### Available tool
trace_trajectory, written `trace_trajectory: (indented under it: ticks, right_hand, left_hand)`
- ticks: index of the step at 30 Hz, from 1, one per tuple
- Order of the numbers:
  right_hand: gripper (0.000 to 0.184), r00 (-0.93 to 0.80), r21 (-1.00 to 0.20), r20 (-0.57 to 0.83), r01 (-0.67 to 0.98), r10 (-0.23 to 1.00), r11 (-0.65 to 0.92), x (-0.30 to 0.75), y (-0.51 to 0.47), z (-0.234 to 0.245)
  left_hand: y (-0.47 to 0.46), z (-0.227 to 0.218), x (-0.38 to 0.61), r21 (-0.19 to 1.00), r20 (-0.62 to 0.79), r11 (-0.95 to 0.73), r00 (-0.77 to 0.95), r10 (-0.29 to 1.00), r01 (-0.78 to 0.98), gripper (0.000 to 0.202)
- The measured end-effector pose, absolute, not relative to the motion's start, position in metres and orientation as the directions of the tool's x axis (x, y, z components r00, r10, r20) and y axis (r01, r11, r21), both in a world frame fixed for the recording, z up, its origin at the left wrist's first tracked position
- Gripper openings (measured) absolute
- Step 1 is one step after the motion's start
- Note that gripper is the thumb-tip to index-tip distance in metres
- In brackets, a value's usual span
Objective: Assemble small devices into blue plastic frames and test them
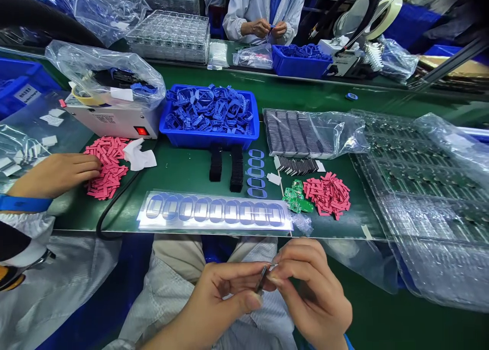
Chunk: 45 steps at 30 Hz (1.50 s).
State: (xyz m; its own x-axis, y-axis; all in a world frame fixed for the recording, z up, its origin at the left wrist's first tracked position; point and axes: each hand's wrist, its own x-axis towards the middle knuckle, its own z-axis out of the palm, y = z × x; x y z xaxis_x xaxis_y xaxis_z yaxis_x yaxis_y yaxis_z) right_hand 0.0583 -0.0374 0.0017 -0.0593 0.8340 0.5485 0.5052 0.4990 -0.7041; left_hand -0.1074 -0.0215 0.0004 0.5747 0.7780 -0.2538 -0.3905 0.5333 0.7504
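My left hand (229, 291) is closed on a thin dark piece (262, 278), pinched edge-on between thumb and fingers above my lap. At the upper end of that piece, my right hand (311, 284) has thumb and forefinger pressed together; a tiny pale bit shows there, too small to name. Beyond my hands, along the table's front edge, lies a transparent sheet (217, 212) with a row of blue-rimmed oval stickers. Green circuit boards (298, 197) and a heap of pink strips (327, 194) lie behind my right hand.
A blue bin (209, 138) of blue plastic frames stands mid-table, near black strips (236, 169) and loose oval rings (256, 172). Transparent trays (428, 197) fill the right side. A neighbour's hand (61, 174) touches pink strips (109, 166) at left. Another person (265, 14) works opposite.
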Motion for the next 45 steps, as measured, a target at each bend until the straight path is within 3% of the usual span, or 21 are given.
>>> trace_trajectory:
  ticks: [8, 24, 32, 36, 41, 45]
  right_hand:
    - [0.023, -0.047, -0.764, 0.501, 0.447, 0.864, 0.466, 0.064, -0.035, 0.003]
    - [0.021, -0.065, -0.739, 0.525, 0.461, 0.849, 0.492, 0.065, -0.035, 0.003]
    - [0.017, -0.105, -0.766, 0.508, 0.398, 0.855, 0.504, 0.062, -0.034, 0.003]
    - [0.013, -0.11, -0.771, 0.5, 0.394, 0.859, 0.5, 0.062, -0.035, 0.004]
    - [0.013, -0.102, -0.747, 0.501, 0.45, 0.859, 0.489, 0.062, -0.039, 0.002]
    - [0.018, -0.13, -0.522, 0.62, 0.669, 0.774, 0.53, 0.058, -0.052, -0.001]
  left_hand:
    - [-0.024, -0.001, -0.106, 0.778, -0.248, 0.512, 0.571, 0.783, -0.364, 0.028]
    - [-0.024, 0.002, -0.111, 0.856, -0.246, 0.451, 0.57, 0.784, -0.252, 0.032]
    - [-0.019, 0.011, -0.115, 0.981, -0.082, 0.159, 0.513, 0.854, -0.107, 0.04]
    - [-0.018, 0.011, -0.117, 0.989, -0.05, 0.115, 0.525, 0.849, -0.092, 0.049]
    - [-0.02, 0.011, -0.113, 0.983, -0.094, 0.159, 0.505, 0.858, -0.088, 0.047]
    - [-0.025, 0.006, -0.103, 0.863, -0.3, 0.439, 0.447, 0.843, -0.249, 0.03]
